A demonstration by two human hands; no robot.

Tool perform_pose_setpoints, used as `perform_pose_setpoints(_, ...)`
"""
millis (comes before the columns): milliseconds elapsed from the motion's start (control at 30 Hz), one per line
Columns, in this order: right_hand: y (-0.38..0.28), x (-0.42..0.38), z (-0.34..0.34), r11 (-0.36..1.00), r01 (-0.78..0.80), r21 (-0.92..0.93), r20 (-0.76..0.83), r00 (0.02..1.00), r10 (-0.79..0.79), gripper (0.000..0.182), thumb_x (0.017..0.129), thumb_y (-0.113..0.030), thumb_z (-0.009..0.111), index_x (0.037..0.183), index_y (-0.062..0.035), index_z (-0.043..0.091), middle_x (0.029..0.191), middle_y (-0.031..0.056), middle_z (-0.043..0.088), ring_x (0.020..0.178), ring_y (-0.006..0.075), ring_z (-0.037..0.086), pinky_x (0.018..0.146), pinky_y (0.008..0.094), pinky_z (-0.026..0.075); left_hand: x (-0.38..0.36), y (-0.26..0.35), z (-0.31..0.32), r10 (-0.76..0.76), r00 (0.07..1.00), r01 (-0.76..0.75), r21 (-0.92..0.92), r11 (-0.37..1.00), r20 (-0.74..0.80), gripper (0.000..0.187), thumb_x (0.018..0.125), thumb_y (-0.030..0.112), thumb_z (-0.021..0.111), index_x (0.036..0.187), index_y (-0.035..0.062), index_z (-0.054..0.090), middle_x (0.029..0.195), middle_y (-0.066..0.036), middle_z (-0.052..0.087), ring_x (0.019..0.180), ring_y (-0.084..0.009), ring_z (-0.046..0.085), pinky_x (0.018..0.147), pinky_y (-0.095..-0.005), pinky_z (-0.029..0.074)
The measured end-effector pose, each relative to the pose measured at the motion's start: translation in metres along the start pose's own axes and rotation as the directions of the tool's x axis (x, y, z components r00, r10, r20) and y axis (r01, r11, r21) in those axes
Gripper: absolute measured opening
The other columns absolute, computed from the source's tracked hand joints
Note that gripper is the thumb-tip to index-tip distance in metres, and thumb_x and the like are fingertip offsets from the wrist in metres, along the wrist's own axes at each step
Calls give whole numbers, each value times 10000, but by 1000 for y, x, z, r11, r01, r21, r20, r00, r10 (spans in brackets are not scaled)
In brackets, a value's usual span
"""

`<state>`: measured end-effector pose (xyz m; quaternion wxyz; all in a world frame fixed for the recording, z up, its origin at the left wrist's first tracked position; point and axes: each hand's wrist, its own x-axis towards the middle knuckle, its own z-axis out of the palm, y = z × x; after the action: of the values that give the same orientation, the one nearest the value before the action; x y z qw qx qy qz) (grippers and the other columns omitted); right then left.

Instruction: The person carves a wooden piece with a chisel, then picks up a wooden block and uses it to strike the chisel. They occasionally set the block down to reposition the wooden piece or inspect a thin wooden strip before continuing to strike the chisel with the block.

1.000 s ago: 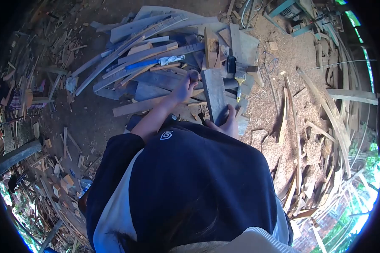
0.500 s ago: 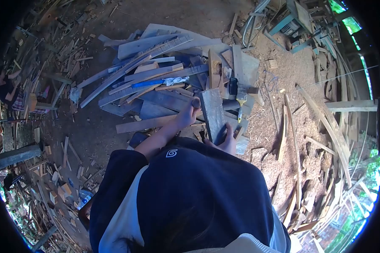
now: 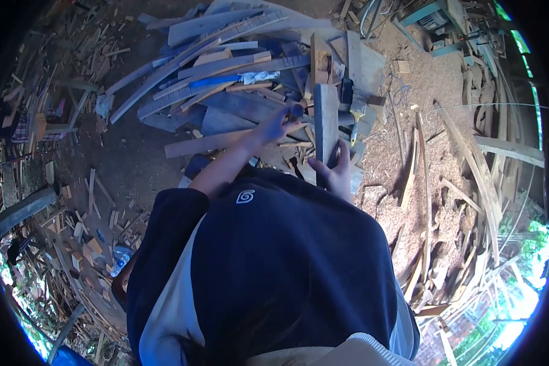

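Observation:
My right hand (image 3: 337,171) grips the lower end of a grey wooden board (image 3: 326,122), thumb on the near side and fingers at its right edge. The board stands tilted, its narrow side turned toward me. To its left, my left hand (image 3: 276,126) is closed around a dark round-ended piece (image 3: 296,110) whose kind I cannot make out. A gap shows between that hand and the board. Right of the board lies a brush with a yellow handle (image 3: 356,119), among stacked planks (image 3: 226,113).
A blue tool (image 3: 216,80) with crumpled plastic (image 3: 259,77) lies on the planks. Sawdust (image 3: 433,165) and long offcuts (image 3: 425,183) cover the ground at right. A green machine (image 3: 433,18) stands at the upper right. Scrap wood (image 3: 91,250) litters the left side.
My left hand has come away from the board's left edge. The board has turned from showing its broad face to showing its narrow side. The scene has shifted upward in view.

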<state>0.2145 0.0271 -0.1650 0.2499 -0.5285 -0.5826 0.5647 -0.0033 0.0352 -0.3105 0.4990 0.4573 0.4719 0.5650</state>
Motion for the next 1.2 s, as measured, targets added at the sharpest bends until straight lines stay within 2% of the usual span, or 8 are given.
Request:
perform_pose_setpoints(200, -42, 21, -16, 827, 257, -500, 97, 966, -241, 1002, 613, -358, 886, 1395, 7, 377, 1036, 231, 638, 881, 306, 672, 770, 380, 540, 13, 4, -12, -184, 979, 178, 81, 981, 81, 582, 891, 132, 717, 1403, 76, 446, 1248, -111, 620, 1161, -214, 606, 1009, -340, 466)
perform_pose_setpoints(433, -116, 19, -13, 780, 609, 141, 26, 786, -618, 1002, 657, -199, 850, 1397, 25, 212, 1212, 172, 458, 1112, 261, 524, 930, 370, 449, 9, 40, -3, -132, 985, 104, 231, 967, 109, 539, 883, 205, 736, 1351, 78, 499, 1225, -104, 643, 1126, -207, 628, 965, -339, 492)
perform_pose_setpoints(467, -71, 37, -10, 666, 723, -184, 9, 679, -734, 1005, 672, -210, 808, 1407, 26, 165, 1130, 206, 558, 1036, 285, 614, 885, 390, 500, 10, 45, -4, -132, 985, 104, 232, 967, 110, 539, 883, 205, 736, 1351, 78, 499, 1225, -104, 643, 1126, -207, 628, 965, -339, 492)
perform_pose_setpoints(533, -70, 44, 3, 606, 224, -763, 300, 954, 25, 919, 666, -261, 787, 1357, 14, 246, 963, 224, 652, 872, 339, 692, 778, 427, 554, 13, 53, -3, -211, 966, 128, 427, 895, 152, 429, 918, 174, 686, 1299, 59, 527, 1232, -102, 636, 1161, -209, 615, 986, -358, 488)
perform_pose_setpoints(633, -89, 49, 3, 571, 148, -808, 277, 950, 146, 801, 627, -310, 794, 1260, -39, 385, 904, 277, 661, 848, 408, 684, 759, 470, 540, 8, 58, 4, -84, 987, 13, 447, 895, 140, 472, 899, 205, 709, 1313, 75, 525, 1248, -118, 626, 1170, -225, 611, 986, -366, 487)
perform_pose_setpoints(1000, -46, 60, -1, 735, 675, -56, -47, 734, -678, 827, 664, -237, 823, 1273, 19, 326, 1083, 199, 594, 937, 269, 654, 784, 393, 536, 13, 49, 3, -190, 978, 143, 391, 909, 85, 506, 883, 195, 723, 1346, 125, 531, 1210, -143, 662, 1140, -264, 633, 947, -355, 486)
perform_pose_setpoints(1067, -65, 52, 17, 534, 164, -829, 235, 970, 67, 839, 663, -322, 795, 1295, -11, 339, 999, 273, 650, 872, 391, 700, 747, 452, 566, 17, 40, -4, -238, 964, 134, 553, 822, 121, 422, 895, 117, 678, 1302, 97, 570, 1230, -142, 652, 1157, -254, 614, 980, -360, 470)
perform_pose_setpoints(1200, -76, 54, 15, 592, 152, -792, 263, 959, 105, 902, 612, -409, 787, 1318, -27, 375, 961, 282, 672, 896, 410, 686, 788, 462, 552, 16, 9, -10, -51, 988, -21, 452, 892, 146, 395, 886, 5, 601, 1277, 60, 577, 1242, -127, 647, 1131, -254, 619, 986, -380, 471)
